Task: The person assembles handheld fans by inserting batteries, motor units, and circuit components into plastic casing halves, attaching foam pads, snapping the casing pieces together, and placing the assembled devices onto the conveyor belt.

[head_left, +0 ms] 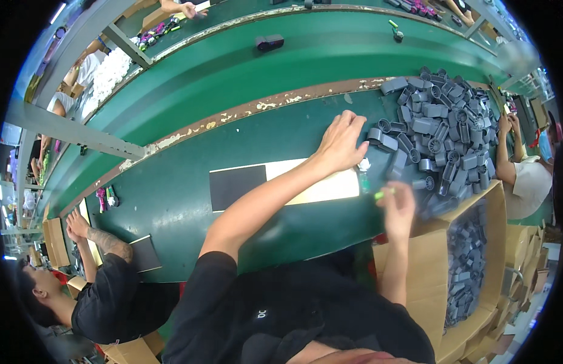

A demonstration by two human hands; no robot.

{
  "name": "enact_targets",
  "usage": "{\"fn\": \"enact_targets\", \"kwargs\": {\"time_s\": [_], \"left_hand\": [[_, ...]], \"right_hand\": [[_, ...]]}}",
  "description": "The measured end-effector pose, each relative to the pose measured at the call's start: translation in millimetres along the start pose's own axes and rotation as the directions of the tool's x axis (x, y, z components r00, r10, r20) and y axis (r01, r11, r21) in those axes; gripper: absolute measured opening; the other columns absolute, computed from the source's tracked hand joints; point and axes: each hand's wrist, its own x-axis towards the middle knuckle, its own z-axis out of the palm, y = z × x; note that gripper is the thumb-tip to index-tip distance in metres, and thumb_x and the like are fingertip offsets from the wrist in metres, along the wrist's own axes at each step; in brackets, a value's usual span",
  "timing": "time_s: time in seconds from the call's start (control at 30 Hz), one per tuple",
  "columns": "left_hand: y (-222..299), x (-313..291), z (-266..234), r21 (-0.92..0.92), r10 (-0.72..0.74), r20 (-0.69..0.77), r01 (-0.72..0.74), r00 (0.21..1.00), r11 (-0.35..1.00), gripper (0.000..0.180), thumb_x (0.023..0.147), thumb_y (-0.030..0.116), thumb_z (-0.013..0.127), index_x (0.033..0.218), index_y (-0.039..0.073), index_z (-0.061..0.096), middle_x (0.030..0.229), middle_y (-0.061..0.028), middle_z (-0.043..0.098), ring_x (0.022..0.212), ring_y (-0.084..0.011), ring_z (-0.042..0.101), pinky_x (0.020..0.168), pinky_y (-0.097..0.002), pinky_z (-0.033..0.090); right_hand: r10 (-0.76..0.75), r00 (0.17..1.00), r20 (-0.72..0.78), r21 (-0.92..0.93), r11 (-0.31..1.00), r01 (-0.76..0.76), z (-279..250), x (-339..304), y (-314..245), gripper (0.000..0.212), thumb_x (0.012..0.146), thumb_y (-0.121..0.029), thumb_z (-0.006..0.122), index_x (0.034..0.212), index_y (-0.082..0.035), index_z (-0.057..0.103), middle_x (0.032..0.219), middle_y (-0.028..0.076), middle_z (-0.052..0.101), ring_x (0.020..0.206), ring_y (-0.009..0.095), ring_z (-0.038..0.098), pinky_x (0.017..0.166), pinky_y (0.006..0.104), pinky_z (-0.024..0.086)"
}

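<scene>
My left hand (341, 144) reaches over the green worktable, palm down, thumb apart from the bent fingers, and I see nothing in it. It is beside the near-left edge of a heap of grey plastic housings (439, 112). My right hand (400, 209), a little smeared by motion, pinches a small bright green piece (381, 194) near the table's front edge. Between the hands lies a small white and pale green part (364, 170). Under my left forearm is a flat pale yellow and black board (239, 187).
To my right stands an open cardboard box (418, 267) holding many grey housings. Beyond a worn brown ledge (257, 106), a green conveyor belt (215, 70) carries a dark part (269, 42). Co-workers sit at left and right. A grey metal post (81, 130) rises at left.
</scene>
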Motion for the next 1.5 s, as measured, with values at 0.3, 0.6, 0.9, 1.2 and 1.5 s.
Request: {"fn": "enact_targets", "kwargs": {"time_s": [0.3,0.6,0.9,1.2,1.5], "left_hand": [[-15,21,43,0.064,-0.013,0.1,0.006,0.995,0.998,0.037,0.08,0.018,0.081,0.11,0.002,0.067,0.111,-0.0168,0.064,0.111,-0.0377,0.059,0.097,-0.0478,0.05],[-19,-14,-15,-0.502,-0.212,0.003,0.185,0.977,0.845,0.019,0.088,0.007,0.069,0.105,0.0,0.061,0.099,-0.0148,0.072,0.093,-0.0273,0.073,0.081,-0.0384,0.059],[-40,-93,-134,-0.988,-0.642,-0.054,0.052,0.765,0.146,0.026,0.108,0.027,0.057,0.115,0.003,0.06,0.098,-0.0096,0.068,0.091,-0.0266,0.075,0.083,-0.0395,0.061],[-50,-154,-122,-0.97,-0.653,-0.064,0.108,0.755,0.22,0.049,0.109,0.046,0.047,0.122,0.0,0.057,0.082,-0.0045,0.056,0.071,-0.0144,0.053,0.067,-0.031,0.043],[-22,-154,-148,-0.746,-0.555,-0.207,0.237,0.805,0.622,0.043,0.088,0.011,0.081,0.123,0.002,0.055,0.091,-0.0002,0.06,0.08,-0.0056,0.062,0.066,-0.0221,0.051]], "right_hand": [[-0.256,0.944,0.208,-0.714,0.62,0.326,3,-35,-12,0.021,0.087,-0.003,0.074,0.107,-0.001,0.067,0.104,0.015,0.067,0.096,0.033,0.064,0.085,0.0404,0.052],[-0.22,0.912,0.345,-0.791,0.454,0.409,6,-26,-17,0.02,0.085,-0.001,0.073,0.104,-0.001,0.064,0.105,0.015,0.061,0.1,0.037,0.059,0.087,0.0454,0.05],[-0.369,0.873,0.319,-0.468,0.74,0.483,38,-9,-57,0.012,0.09,-0.002,0.072,0.1,0.003,0.068,0.089,0.015,0.069,0.078,0.031,0.068,0.073,0.0363,0.052],[-0.509,0.751,0.42,0.012,0.831,0.556,128,34,-84,0.01,0.089,-0.005,0.077,0.09,0.001,0.069,0.078,0.006,0.069,0.07,0.012,0.065,0.064,0.0284,0.05],[-0.568,0.442,0.695,-0.061,0.566,0.822,220,53,-51,0.021,0.076,-0.016,0.081,0.077,-0.004,0.064,0.069,0.011,0.064,0.064,0.031,0.065,0.057,0.0409,0.051]]}}
